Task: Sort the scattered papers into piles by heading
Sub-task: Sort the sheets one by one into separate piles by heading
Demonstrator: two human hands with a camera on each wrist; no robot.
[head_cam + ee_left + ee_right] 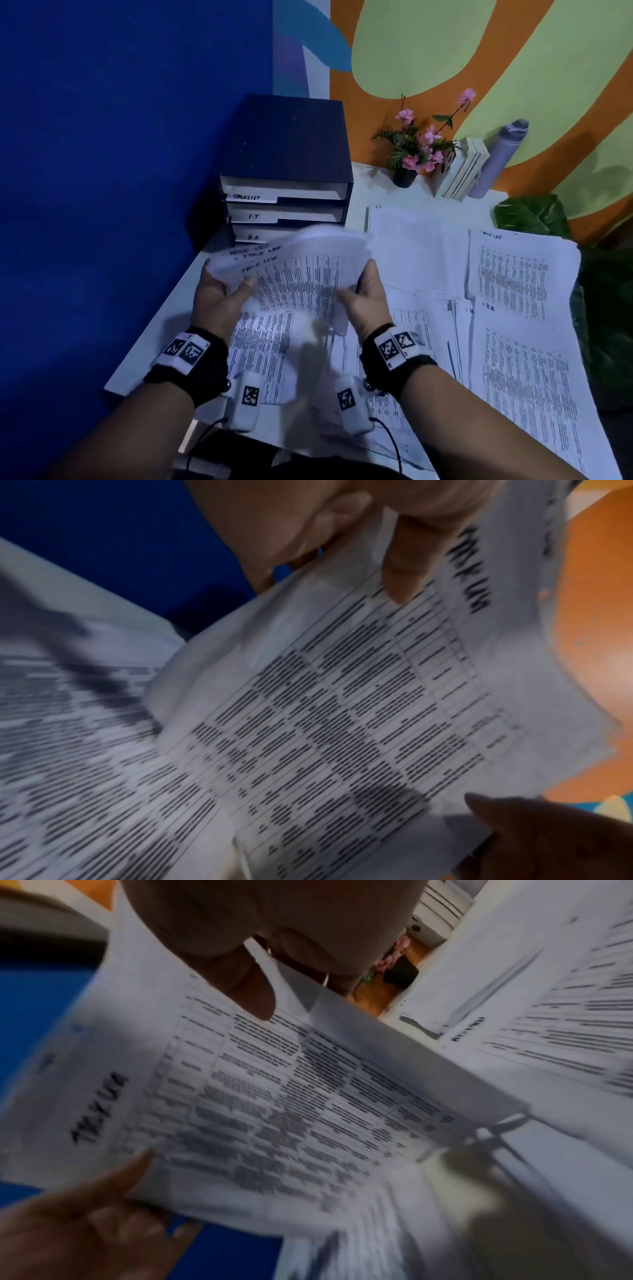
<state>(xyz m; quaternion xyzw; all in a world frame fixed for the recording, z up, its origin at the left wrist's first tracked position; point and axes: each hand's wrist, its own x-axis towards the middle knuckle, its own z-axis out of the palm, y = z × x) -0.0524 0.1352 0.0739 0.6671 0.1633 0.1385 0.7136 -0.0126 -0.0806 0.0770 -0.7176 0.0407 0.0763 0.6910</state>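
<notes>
White table [164,325] carries scattered papers [520,363], tray organizer [286,192], apparently books [460,169].

The file tray [286,178] has three handwritten slot labels: "TASKLIST", "I-T", "H.R". A sheet on the desk [510,270] is headed "TASK LIST" (table print too blurred), another [524,359] "H.R".

Both forearms are bare, with no sleeves. Behind the fingers of the left hand [219,294], a black fabric wrist strap [202,366] carries white blocks [183,351] printed with black-and-white square marker codes, and a white camera housing [245,401] with its own marker hangs under the wrist, trailing a thin black cable. The right hand [364,301] wears a matching black band [400,370], marker blocks [397,346], white housing [352,404] and cable
</notes>
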